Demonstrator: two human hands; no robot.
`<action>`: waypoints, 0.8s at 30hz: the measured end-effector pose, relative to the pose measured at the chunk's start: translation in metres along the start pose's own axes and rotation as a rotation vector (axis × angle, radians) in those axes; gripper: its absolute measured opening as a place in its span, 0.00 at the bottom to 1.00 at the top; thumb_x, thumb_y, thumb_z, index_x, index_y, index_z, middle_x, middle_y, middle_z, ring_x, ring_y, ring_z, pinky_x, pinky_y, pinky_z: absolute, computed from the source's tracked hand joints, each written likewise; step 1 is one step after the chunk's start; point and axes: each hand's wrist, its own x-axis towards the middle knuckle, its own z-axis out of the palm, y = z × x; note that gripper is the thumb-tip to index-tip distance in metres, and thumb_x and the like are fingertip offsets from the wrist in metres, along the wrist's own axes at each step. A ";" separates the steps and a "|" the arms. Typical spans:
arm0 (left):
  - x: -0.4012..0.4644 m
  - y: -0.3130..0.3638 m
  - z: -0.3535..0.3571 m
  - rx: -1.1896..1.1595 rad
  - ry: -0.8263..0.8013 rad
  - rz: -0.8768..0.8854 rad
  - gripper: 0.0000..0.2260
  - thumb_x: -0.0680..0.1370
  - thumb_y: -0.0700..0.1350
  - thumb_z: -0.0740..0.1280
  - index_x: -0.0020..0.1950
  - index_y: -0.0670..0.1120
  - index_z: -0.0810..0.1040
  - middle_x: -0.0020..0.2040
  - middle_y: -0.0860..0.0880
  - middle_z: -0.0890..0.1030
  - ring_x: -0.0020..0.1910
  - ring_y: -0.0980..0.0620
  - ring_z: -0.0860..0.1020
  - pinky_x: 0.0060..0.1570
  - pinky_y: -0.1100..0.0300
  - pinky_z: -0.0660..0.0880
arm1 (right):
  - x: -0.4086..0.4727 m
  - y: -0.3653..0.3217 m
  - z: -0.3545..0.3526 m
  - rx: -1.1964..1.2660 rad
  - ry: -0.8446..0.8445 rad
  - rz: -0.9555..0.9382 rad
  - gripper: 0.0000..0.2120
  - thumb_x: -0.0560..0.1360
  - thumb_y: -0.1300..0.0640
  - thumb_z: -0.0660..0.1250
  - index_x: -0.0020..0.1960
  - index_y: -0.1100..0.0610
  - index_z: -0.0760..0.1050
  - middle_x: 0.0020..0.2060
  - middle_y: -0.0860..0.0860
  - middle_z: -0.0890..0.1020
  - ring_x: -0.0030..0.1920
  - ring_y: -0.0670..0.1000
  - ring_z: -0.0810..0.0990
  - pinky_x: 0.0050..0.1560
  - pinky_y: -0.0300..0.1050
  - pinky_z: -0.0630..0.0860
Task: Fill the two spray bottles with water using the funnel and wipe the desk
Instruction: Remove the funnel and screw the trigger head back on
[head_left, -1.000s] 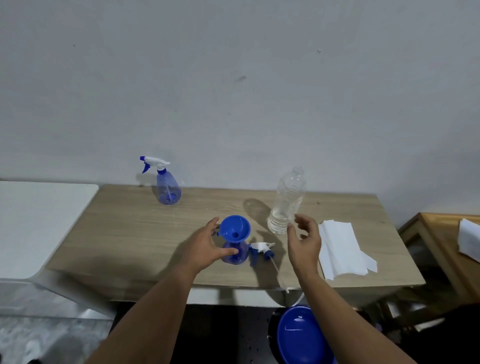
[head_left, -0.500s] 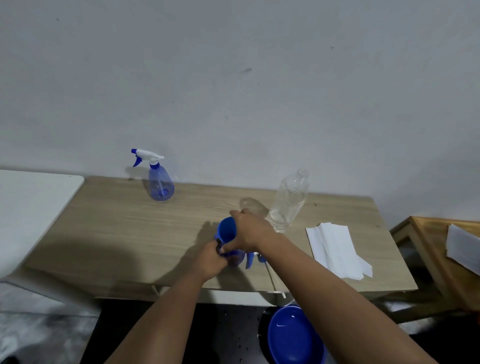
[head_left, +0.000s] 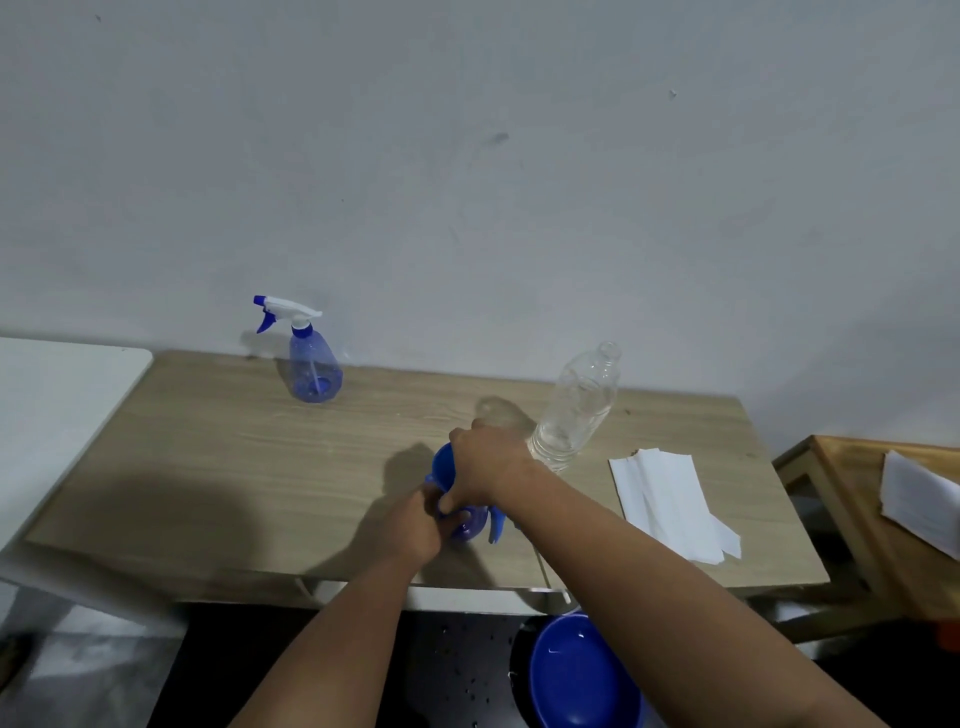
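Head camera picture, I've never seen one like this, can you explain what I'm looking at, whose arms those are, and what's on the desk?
The camera sits on a person's head, looking down at their own bare arms. On the wooden desk the left hand grips a small blue bottle, while the right hand holds the blue funnel on top of it. A loose sprayer head lies beside them. Farther back stand a spray bottle and a clear water bottle; paper towels lie to the right. A blue basin sits below.

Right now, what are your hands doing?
Left hand grips open spray bottle. Right hand grips funnel. Clear water bottle stands close behind.
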 end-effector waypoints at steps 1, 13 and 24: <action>-0.001 0.001 0.000 0.010 0.001 -0.003 0.05 0.80 0.54 0.68 0.50 0.54 0.76 0.36 0.60 0.72 0.35 0.62 0.71 0.30 0.70 0.62 | 0.000 -0.002 0.000 -0.014 0.008 -0.004 0.35 0.66 0.39 0.78 0.66 0.56 0.74 0.59 0.56 0.76 0.48 0.55 0.75 0.46 0.48 0.75; 0.000 0.007 -0.014 0.081 0.006 0.068 0.10 0.77 0.51 0.71 0.57 0.49 0.79 0.50 0.50 0.83 0.43 0.51 0.76 0.31 0.65 0.62 | -0.011 0.054 -0.029 0.525 -0.010 0.210 0.35 0.68 0.42 0.78 0.66 0.56 0.67 0.53 0.52 0.80 0.50 0.54 0.80 0.47 0.49 0.81; 0.011 -0.006 -0.027 0.139 -0.018 0.167 0.10 0.74 0.53 0.74 0.50 0.49 0.80 0.43 0.54 0.79 0.41 0.54 0.74 0.33 0.69 0.63 | 0.032 0.059 0.084 1.141 0.304 0.353 0.28 0.66 0.50 0.81 0.63 0.50 0.75 0.54 0.46 0.82 0.55 0.51 0.82 0.51 0.43 0.74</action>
